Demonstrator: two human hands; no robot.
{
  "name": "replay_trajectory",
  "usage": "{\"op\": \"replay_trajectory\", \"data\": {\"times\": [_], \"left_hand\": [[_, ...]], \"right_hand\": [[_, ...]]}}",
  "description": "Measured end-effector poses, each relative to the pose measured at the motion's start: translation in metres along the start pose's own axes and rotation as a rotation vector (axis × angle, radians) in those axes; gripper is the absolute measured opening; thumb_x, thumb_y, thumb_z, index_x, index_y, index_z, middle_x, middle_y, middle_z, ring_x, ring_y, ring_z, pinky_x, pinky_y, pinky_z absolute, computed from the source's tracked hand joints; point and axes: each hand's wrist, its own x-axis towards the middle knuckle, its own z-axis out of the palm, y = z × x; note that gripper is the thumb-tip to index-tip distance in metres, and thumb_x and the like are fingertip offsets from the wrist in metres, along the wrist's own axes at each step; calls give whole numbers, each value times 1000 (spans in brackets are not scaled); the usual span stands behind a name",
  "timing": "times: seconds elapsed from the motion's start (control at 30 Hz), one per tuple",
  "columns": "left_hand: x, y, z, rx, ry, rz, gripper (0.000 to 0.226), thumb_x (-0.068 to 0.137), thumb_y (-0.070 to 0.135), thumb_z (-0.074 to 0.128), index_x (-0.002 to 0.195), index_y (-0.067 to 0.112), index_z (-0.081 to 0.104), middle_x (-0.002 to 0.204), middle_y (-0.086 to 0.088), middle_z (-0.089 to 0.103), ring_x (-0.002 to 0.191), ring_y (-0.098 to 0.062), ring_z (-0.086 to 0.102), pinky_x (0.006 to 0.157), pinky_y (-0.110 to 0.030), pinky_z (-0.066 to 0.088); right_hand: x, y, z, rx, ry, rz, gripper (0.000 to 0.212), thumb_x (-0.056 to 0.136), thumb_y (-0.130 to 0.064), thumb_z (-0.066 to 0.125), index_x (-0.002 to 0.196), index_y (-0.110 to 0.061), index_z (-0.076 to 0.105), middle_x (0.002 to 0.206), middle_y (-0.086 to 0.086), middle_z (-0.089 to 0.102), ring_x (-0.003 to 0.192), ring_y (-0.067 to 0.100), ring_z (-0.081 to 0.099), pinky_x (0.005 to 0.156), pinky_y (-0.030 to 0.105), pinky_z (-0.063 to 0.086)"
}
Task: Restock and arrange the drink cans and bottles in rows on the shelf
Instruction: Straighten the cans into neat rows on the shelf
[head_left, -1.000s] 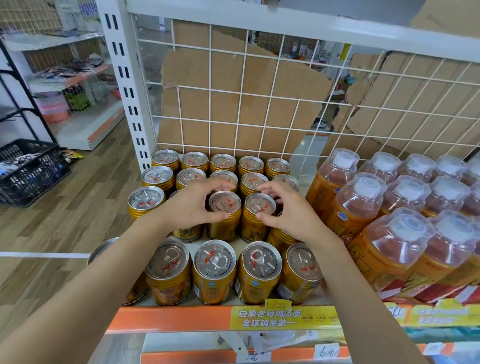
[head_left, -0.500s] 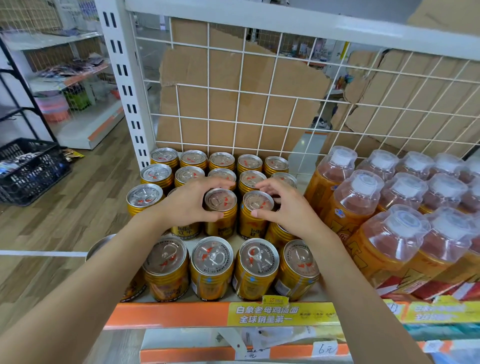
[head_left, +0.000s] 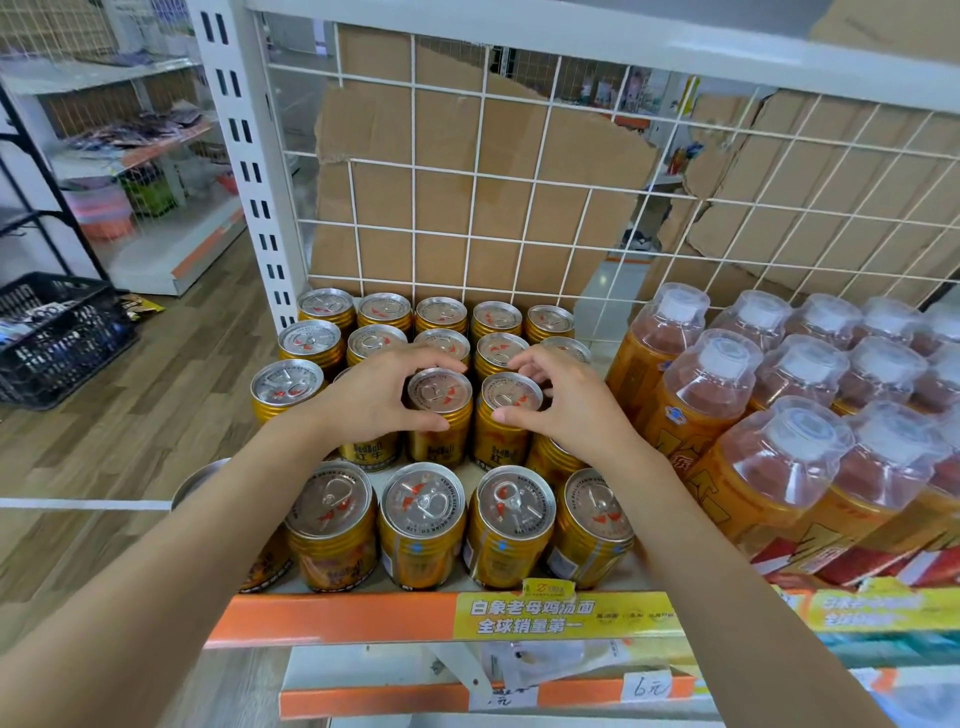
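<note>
Shelf (head_left: 332, 618) | left hand (head_left: 371, 397) curls thumb and fingers round the top of an upright can (head_left: 439, 391), second row from the front | right hand (head_left: 569, 410) grips the neighbouring can (head_left: 511, 397) likewise | more cans (head_left: 423, 506) stand in rows ahead and behind | capped bottles (head_left: 719, 374) line the right.

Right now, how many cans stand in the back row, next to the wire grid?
5 cans: far left, next, middle, then, far right, in one line along the wire grid. None seems hidden there.
</note>
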Motion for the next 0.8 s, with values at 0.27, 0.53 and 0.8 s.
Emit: {"op": "replay_trajectory", "data": {"times": [0.27,0.53,0.8], "left_hand": [[-1,0,-1,-8,-20,28,59,72,23,80,121,39,51,121,21,53,112,-2,47,97,-29,37],[-1,4,0,20,-41,29,54,73,16,78,122,26,57,125,8,54,117,-15,45,101,-37,35],[0,11,-3,192,-82,61,53,75,23,74,124,24,56,129,4,47,118,-17,38,99,-31,30]], "right_hand": [[-1,-3,-1,19,-11,3,44,69,-37,79,105,-31,54,107,-6,59,100,11,55,87,40,50],[0,-2,-2,45,-38,19,43,68,-36,80,101,-31,53,108,-6,57,104,12,53,89,43,49],[-2,-8,-6,26,-86,48,49,77,-38,72,119,-26,53,118,-4,53,109,10,50,95,37,46]]}}
